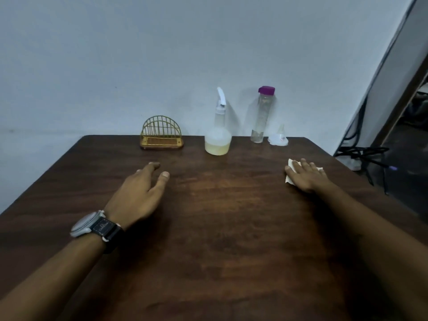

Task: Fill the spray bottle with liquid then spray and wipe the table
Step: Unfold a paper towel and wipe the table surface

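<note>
So the right hand (305,176) is pressed flat, fingers spread, on top of a small pale folded cloth or paper wipe (292,171) on the right side of the dark wood-grain desk (220,239). Not really pinching it, more pinning it under the palm, which to me looks like the wiping grip: weight down so the wipe drags along with the hand. The left hand (139,193), the one with the grey watch on a black strap (95,227), is open and holds nothing, fingers loosely out, low over the desk or resting on it (can't tell which). My guess is it's just bracing or staying out of the way.

Further out, everything else is lined up along the far edge by the wall, probably to leave the middle free for wiping. The translucent white spray bottle with the round base (218,135) stands upright there, trigger head on, with yellowish liquid in the bottom, so filling looks done. Just to its right is a tall clear plastic bottle with a purple cap (262,114), capped, only a little liquid left at the bottom. Right of that, a small clear funnel (279,138) sits wide end down. To the left of the sprayer there's a gold wire napkin holder (161,136), empty as far as I can see.

I can't make out any wet spray on the wood.
</note>
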The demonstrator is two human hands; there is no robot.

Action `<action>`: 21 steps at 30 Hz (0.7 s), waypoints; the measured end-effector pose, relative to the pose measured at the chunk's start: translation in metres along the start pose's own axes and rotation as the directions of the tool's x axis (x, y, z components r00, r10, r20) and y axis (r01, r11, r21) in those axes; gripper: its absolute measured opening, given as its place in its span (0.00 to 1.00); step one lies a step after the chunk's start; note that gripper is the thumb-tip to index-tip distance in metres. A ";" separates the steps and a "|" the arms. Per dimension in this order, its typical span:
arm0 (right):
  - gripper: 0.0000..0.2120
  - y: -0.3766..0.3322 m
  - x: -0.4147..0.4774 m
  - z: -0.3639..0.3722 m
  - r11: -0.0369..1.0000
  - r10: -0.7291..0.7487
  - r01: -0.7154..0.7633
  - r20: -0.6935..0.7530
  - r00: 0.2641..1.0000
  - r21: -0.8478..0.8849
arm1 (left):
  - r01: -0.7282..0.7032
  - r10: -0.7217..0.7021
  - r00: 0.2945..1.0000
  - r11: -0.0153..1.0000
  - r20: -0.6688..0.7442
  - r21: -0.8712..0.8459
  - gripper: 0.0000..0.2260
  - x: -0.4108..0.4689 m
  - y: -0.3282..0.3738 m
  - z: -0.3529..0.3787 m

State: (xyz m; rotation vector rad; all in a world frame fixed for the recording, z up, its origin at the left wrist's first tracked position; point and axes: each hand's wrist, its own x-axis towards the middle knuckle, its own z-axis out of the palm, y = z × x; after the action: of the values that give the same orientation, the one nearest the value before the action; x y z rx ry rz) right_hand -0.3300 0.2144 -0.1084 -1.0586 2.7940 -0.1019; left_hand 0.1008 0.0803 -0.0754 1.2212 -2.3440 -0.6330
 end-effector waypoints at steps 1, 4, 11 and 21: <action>0.34 -0.008 0.007 0.000 1.000 0.011 -0.011 0.001 1.000 0.006 | 0.005 -0.005 1.000 1.000 -0.003 0.008 0.25 0.003 -0.004 -0.001; 0.37 -0.047 0.008 0.005 0.999 -0.025 0.025 0.006 1.000 -0.020 | 0.011 -0.011 1.000 1.000 0.014 0.026 0.25 0.010 -0.016 -0.002; 0.39 -0.254 -0.057 0.045 0.886 -0.455 0.460 0.087 0.886 -0.051 | -0.016 0.017 1.000 0.999 -0.007 0.042 0.25 0.015 -0.011 -0.002; 0.38 -0.329 -0.131 0.062 0.817 -0.575 0.577 0.109 0.811 0.016 | 0.077 -0.068 0.991 0.994 -0.114 0.073 0.25 -0.018 -0.043 -0.052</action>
State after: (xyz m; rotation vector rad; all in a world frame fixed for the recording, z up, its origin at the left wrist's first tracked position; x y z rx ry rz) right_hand -0.0087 0.0545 -0.1156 -1.8241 2.2808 -0.0820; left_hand 0.1665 0.0628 -0.0610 1.3456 -2.2589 -0.4882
